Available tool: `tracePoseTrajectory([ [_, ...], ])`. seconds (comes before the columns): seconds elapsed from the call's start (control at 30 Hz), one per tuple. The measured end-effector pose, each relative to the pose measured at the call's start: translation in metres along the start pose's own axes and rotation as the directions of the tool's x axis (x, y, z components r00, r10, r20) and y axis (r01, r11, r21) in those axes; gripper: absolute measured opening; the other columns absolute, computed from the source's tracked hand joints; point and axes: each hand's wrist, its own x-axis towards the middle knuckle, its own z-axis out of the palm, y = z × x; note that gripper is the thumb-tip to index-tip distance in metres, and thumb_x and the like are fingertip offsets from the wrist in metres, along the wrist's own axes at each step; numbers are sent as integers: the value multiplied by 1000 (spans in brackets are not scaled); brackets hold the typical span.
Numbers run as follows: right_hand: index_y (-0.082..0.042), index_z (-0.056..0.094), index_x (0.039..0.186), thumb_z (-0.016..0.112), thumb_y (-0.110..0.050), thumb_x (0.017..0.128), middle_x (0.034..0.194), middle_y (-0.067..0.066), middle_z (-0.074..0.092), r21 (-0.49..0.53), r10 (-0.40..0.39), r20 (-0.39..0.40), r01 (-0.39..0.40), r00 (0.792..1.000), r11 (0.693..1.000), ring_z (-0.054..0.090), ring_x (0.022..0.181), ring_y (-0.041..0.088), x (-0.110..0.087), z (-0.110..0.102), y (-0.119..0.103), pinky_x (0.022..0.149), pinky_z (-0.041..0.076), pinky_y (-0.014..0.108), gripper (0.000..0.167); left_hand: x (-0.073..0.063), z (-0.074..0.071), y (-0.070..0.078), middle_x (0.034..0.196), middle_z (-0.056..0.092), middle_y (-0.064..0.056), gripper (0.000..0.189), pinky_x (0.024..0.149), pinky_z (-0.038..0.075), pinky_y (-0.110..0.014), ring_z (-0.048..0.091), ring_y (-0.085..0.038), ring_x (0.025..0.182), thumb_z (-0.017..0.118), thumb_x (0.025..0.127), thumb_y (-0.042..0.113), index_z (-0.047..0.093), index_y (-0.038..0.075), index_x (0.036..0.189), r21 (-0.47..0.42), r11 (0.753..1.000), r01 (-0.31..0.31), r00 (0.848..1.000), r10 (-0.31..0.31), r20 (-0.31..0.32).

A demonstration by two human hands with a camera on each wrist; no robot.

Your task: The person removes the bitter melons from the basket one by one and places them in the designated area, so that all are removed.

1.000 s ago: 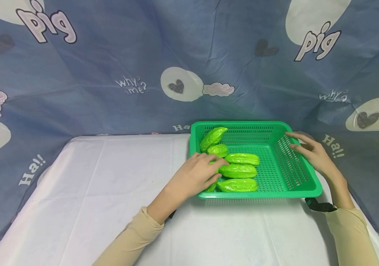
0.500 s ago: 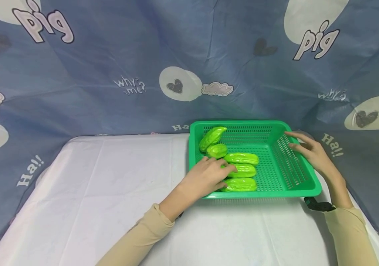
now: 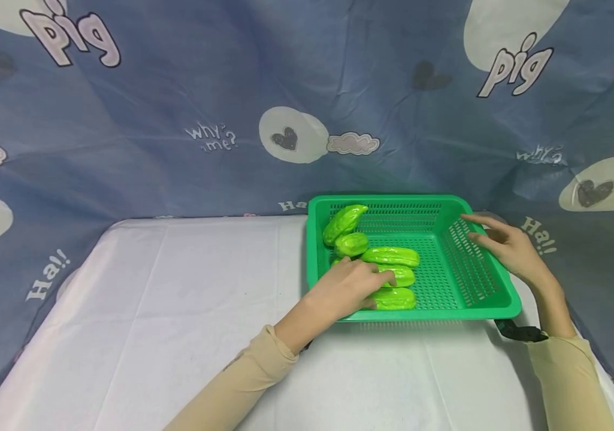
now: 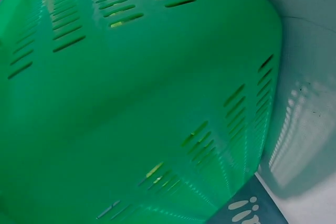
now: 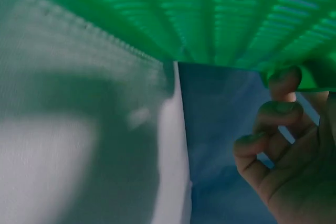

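Inside the green plastic basket (image 3: 420, 314) lie several glossy, ridged, elongated light-green vegetables, their exact kind uncertain. My left hand (image 3: 345, 287) reaches over the near left rim, bent fingers across the middle vegetable (image 3: 401, 276) and thumb on the nearest vegetable (image 3: 398, 299). No firm hold shows; the left wrist view has only the basket's outer wall (image 4: 131, 93). My right hand (image 3: 514, 248) holds the right rim, two digits over it and other fingers (image 5: 252, 150) curled below. Beyond the left hand sit a third lying vegetable (image 3: 391, 257), a short-looking one (image 3: 351, 244) and a pointed one (image 3: 344, 222).
The basket stands at the back right of a table with a white cloth (image 3: 193, 287). Behind the table hangs a blue printed curtain (image 3: 177, 90), close to the basket's far rim. The basket's right half shows bare slotted floor (image 3: 436, 269).
My left hand has slid to the right across the vegetables, covering more of the two nearest ones. The vegetables in view, the basket and my right hand keep their places.
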Motion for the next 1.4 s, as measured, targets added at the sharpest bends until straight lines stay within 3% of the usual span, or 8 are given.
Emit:
tracePoseTrajectory([
  [0.07, -26, 53, 160, 61, -33, 111, 81, -10, 56, -40, 23, -5, -23, 1000, 999, 39, 53, 3, 0, -1, -2, 54, 38, 33, 50, 2, 1, 0, 114, 78, 12, 51, 84, 59, -32, 74, -7, 104, 88, 88, 43, 68, 34, 134, -6, 1000, 1, 1000, -1, 9],
  [0.13, -26, 53, 160, 61, -35, 111, 68, -2, 43, -54, 35, -8, -36, 999, 998, 26, 46, 7, 1, -1, -2, 49, 35, 36, 50, 3, 2, 0, 114, 78, 12, 50, 82, 58, -30, 74, -6, 104, 88, 88, 43, 69, 35, 133, -14, 1000, 2, 1000, -2, 14],
  [0.27, -27, 53, 160, 61, -36, 111, 111, 8, 69, -73, 49, -14, -50, 999, 996, 49, 66, 3, 1, -1, -1, 61, 39, 34, 51, 6, 3, -1, 113, 80, 13, 48, 80, 58, -29, 74, -5, 102, 88, 88, 42, 71, 36, 132, -35, 999, -2, 1000, 3, 24],
  [0.37, -27, 51, 162, 60, -37, 111, 161, 12, 52, -69, 56, -9, -57, 998, 996, 56, 98, -8, 1, -2, 1, 78, 42, 33, 52, 7, 3, -1, 112, 81, 14, 47, 79, 58, -28, 75, -4, 101, 88, 88, 43, 72, 36, 132, -45, 999, -1, 1000, 3, 30],
  [0.47, -28, 51, 162, 59, -36, 112, 167, 13, 46, -23, 62, -9, -62, 998, 998, 53, 109, -15, -1, -1, 1, 89, 45, 26, 51, 8, 4, -1, 113, 82, 14, 47, 79, 60, -27, 76, -5, 99, 87, 88, 44, 72, 36, 132, -63, 998, 6, 999, -3, 43],
  [0.8, -20, 55, 159, 61, -21, 111, 143, -31, 53, 81, -20, -40, 23, 999, 996, 58, 108, -19, 0, 5, 3, 87, 46, 8, 49, 10, 4, -1, 124, 80, 13, 53, 94, 61, -35, 75, -9, 108, 87, 90, 42, 70, 36, 140, -60, 997, 52, 993, -46, 108],
  [1.03, -17, 54, 159, 62, -16, 110, 139, -36, 52, 122, -60, -36, 64, 998, 990, 58, 112, -20, 0, 6, 8, 90, 46, 5, 50, 12, 10, -1, 119, 81, 14, 53, 107, 58, -43, 75, -9, 106, 88, 88, 46, 71, 38, 138, -23, 999, 37, 996, -35, 80],
  [1.4, -16, 55, 159, 62, -20, 110, 133, -35, 56, 108, -42, -50, 47, 998, 993, 62, 104, -14, 1, 7, 9, 84, 47, 8, 49, 11, 9, -2, 131, 66, -1, 64, 89, 61, -30, 71, -16, 102, 91, 87, 43, 66, 30, 145, 18, 998, 63, 996, -64, 58],
])
